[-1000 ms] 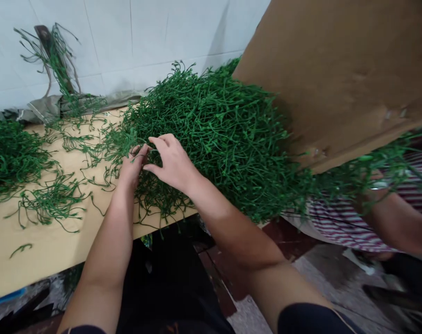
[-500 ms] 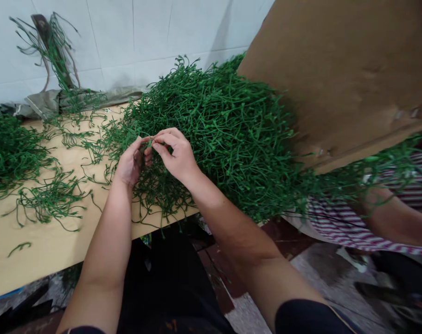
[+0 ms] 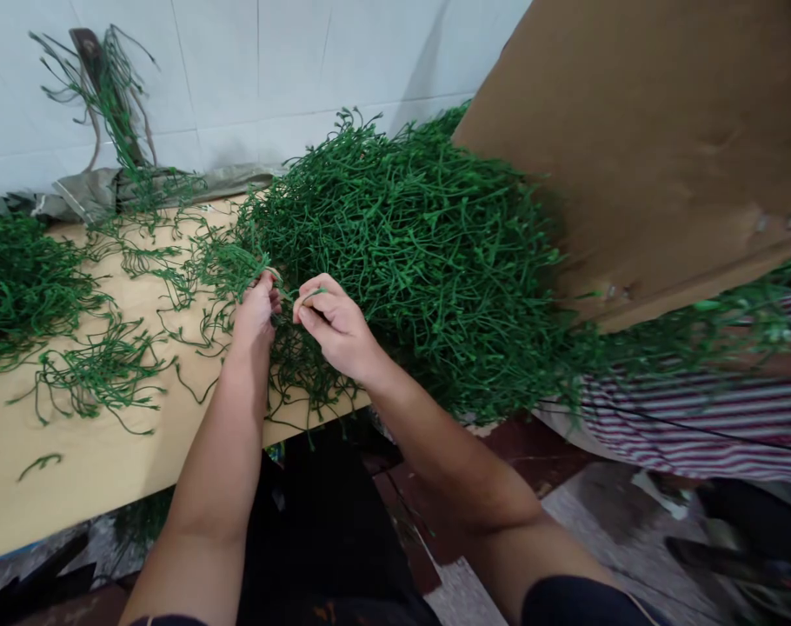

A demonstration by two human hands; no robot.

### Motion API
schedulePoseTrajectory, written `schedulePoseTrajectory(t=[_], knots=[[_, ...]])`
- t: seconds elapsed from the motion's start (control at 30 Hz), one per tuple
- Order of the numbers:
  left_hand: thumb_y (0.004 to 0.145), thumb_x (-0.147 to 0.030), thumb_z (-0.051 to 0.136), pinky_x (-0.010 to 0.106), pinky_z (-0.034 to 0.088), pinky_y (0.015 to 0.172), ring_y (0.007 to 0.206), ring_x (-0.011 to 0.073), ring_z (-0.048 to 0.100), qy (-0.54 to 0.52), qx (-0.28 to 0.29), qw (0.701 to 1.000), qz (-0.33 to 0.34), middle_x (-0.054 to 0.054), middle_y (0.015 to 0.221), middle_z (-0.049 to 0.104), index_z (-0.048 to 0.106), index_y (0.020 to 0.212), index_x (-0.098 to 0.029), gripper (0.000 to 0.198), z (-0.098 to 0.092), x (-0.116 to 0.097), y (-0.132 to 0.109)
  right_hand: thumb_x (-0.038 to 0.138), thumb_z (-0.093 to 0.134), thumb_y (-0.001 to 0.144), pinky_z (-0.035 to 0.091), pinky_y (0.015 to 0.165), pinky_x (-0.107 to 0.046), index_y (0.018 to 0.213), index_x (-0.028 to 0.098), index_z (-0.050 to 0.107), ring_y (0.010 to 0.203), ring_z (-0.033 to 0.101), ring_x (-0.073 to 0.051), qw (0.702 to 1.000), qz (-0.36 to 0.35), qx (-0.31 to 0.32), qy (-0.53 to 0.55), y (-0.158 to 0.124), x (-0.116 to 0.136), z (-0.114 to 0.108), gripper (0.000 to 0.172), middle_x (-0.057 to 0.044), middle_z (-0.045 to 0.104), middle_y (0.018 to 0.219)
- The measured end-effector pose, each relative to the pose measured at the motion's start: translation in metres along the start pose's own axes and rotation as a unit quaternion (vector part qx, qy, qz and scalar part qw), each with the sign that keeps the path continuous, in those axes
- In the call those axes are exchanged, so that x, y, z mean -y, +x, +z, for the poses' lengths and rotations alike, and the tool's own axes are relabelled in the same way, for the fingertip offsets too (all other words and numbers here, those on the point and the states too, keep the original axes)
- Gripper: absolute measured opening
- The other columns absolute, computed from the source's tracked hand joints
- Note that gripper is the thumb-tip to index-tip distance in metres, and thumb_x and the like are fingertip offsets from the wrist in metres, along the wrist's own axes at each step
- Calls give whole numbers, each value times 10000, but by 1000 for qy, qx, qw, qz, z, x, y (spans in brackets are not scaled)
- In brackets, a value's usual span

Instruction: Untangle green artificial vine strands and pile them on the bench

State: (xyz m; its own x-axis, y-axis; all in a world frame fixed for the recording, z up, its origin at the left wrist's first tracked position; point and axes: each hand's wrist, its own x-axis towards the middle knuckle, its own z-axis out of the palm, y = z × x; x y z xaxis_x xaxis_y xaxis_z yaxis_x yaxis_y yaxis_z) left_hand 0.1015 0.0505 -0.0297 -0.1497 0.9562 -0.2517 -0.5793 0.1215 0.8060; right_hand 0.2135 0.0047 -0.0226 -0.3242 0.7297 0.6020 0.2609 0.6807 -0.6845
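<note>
My left hand (image 3: 258, 306) is closed at the left front of a big heap of thin green stems (image 3: 408, 226). A small bunch of green stems (image 3: 235, 263) sticks out from its fingers to the left. A short way to the right, my right hand (image 3: 335, 326) pinches a single green stem (image 3: 313, 294) between thumb and fingers. The two hands are apart, both above the near edge of the heap. The stems are wiry, with small forked tips. What lies inside the left palm is hidden.
Another stem pile (image 3: 23, 287) and a loose cluster (image 3: 102, 369) lie on the tan tabletop (image 3: 17, 461). Stems hang on an upright strip (image 3: 89, 56) by the tiled wall. A cardboard sheet (image 3: 643, 148) leans over the right side. A person's striped clothing (image 3: 695, 426) shows beyond.
My hands, which met at the fingertips, have moved apart. The right has come slightly right and nearer with a stem in its pinch. The other person's arm is no longer plainly visible.
</note>
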Motion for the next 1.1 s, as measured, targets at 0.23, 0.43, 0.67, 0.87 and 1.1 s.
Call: schedulePoseTrajectory(t=[0.23, 0.43, 0.67, 0.87, 1.1], knots=[[819, -307, 561, 124, 136, 357, 340, 3, 185, 30, 87, 994, -51, -101, 441, 190, 507, 666, -146, 229, -6, -4, 2, 433, 481, 840, 444, 661, -280, 658, 156, 584, 716, 499, -109, 993, 80, -65, 63, -1, -4, -3, 347, -45, 487, 804], [727, -336, 663, 137, 190, 377, 394, 11, 234, 73, 222, 972, -32, -94, 470, 246, 615, 775, -127, 220, -12, -14, -7, 582, 581, 705, 372, 462, -204, 721, 173, 552, 512, 449, -49, 947, 224, -128, 193, 9, -14, -10, 411, 8, 499, 678], [708, -290, 679, 138, 171, 371, 382, 10, 247, 82, 188, 979, 17, -92, 450, 283, 569, 682, -133, 193, -9, -8, -9, 606, 605, 650, 225, 403, -205, 699, 192, 436, 446, 284, -36, 947, 241, -115, 176, 9, -20, -8, 450, 72, 330, 560], [717, -264, 669, 153, 175, 373, 379, 11, 251, 99, 151, 982, 57, -88, 459, 304, 554, 655, -137, 183, -7, -6, -9, 539, 457, 797, 269, 490, -226, 655, 177, 469, 496, 315, -63, 969, 225, -44, 97, 7, -27, -6, 389, 50, 366, 545], [716, -220, 639, 186, 297, 451, 456, 49, 376, 194, 29, 973, 121, -50, 497, 434, 557, 590, -145, 169, -5, 9, 2, 258, 398, 838, 310, 536, -239, 567, 190, 379, 513, 370, -84, 987, 149, -24, -56, -3, 0, -2, 280, 26, 391, 527]])
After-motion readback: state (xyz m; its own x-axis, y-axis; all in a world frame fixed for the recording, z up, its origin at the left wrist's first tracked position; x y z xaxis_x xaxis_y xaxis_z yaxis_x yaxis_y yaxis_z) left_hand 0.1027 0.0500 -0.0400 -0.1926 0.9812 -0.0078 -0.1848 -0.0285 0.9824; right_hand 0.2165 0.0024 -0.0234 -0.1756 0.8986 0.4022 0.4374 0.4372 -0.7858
